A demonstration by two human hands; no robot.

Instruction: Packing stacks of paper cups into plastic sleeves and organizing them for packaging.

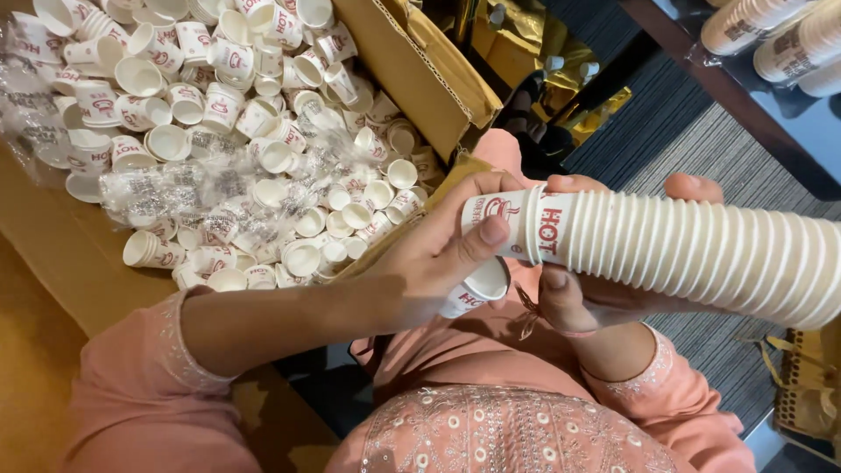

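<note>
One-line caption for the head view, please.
Left hand pushes a cup onto the stack in the right hand.

Cardboard box brimming with loose cups, floor clutter lying around it

A big cardboard box (412, 66) is holding a heap of small paper cups (219, 131) with crumpled clear plastic wrap (158, 188) lying over them; gold foil (526, 44) is showing behind the box, wrapped cup sleeves (780, 35) are resting on a dark table (745, 123), and a grey carpet (692, 149) is spreading below.
</note>
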